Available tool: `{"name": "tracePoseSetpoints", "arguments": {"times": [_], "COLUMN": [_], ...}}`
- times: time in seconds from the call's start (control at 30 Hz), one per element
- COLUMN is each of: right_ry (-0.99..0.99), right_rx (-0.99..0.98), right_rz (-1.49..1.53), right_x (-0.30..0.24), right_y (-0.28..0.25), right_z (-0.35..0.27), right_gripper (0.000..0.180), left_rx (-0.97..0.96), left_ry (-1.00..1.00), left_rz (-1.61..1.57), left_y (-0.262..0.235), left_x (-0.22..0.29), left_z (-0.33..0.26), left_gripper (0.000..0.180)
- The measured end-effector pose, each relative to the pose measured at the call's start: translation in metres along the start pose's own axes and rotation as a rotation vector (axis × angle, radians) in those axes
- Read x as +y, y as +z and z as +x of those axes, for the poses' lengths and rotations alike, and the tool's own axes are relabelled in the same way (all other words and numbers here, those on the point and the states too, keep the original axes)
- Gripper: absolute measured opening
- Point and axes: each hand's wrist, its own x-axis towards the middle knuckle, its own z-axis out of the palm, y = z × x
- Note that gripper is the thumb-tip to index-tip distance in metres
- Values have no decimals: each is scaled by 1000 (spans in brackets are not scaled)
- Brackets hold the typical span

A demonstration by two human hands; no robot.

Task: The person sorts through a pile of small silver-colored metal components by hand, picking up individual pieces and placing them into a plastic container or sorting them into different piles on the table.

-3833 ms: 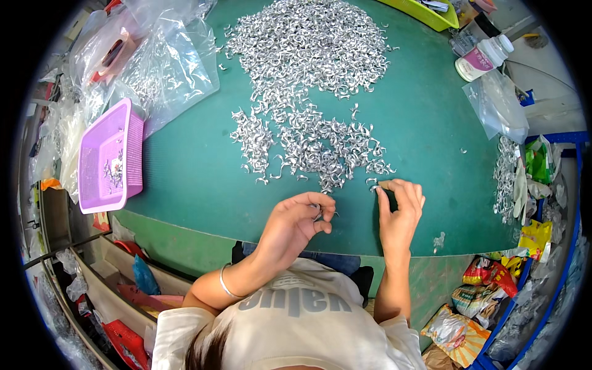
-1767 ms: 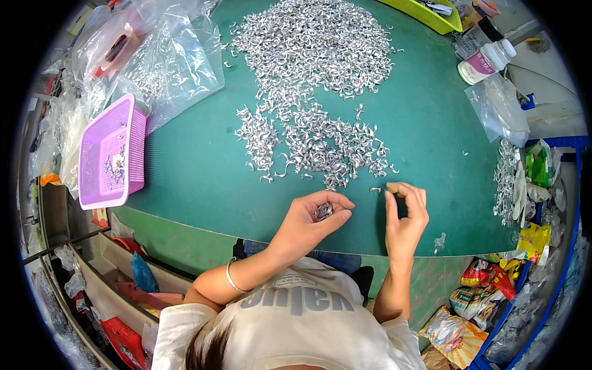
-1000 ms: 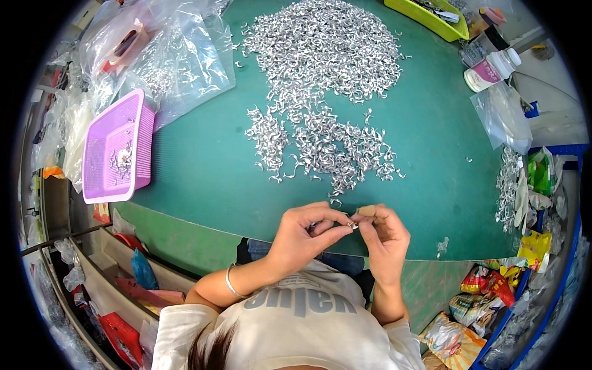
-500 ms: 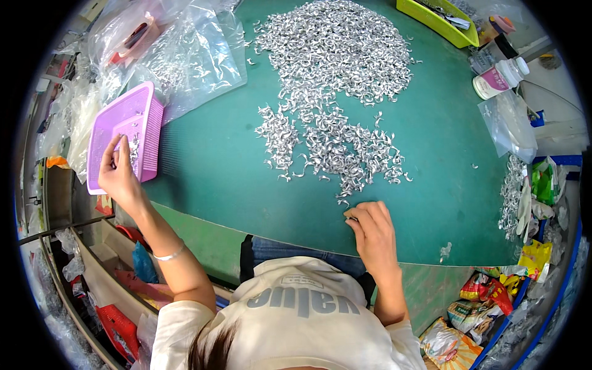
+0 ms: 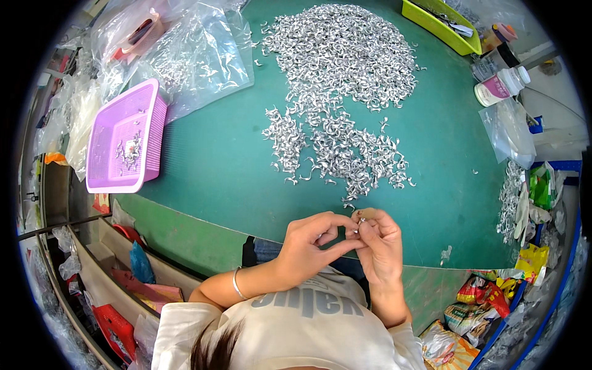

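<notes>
My left hand [image 5: 314, 243] and my right hand [image 5: 377, 240] meet fingertip to fingertip at the near edge of the green table [image 5: 209, 160]. Between them is a small silver metal clip [image 5: 361, 220], pinched by my right fingers and touched by my left. Just beyond the hands lies a loose spread of the same silver clips [image 5: 336, 151]. A bigger heap of clips [image 5: 339, 52] covers the far middle of the table. A purple plastic basket [image 5: 102, 154] with a few clips in it stands at the left.
Clear plastic bags [image 5: 185, 55] lie at the far left. A yellow-green tray [image 5: 441, 28] and a white bottle [image 5: 501, 86] stand at the far right. Another clear bag [image 5: 510, 132] and snack packets [image 5: 487, 308] crowd the right edge. Shelves with red items [image 5: 117, 290] run below left.
My left hand has come back from the purple basket at the left to meet my right hand at the table's near edge. A clip is now between the fingers.
</notes>
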Motion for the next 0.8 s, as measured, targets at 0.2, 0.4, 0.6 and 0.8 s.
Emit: {"name": "tracePoseSetpoints", "arguments": {"times": [0.2,0.4,0.6,0.8], "right_ry": [-165,-124,-335,-398], "right_rx": [-28,4,-37,-53], "right_rz": [-60,-42,-272,-350], "right_x": [9,4,1,-4], "right_y": [-1,8,10,16], "right_z": [-3,-9,-11,-13], "right_gripper": [15,15,17,14], "left_rx": [18,5,12,-20], "left_ry": [7,-34,-36,-59], "left_rz": [-1,-85,-94,-149], "left_y": [-7,-10,-11,-13], "left_x": [5,7,18,20], "left_z": [3,2,5,3], "left_gripper": [17,17,15,17]}}
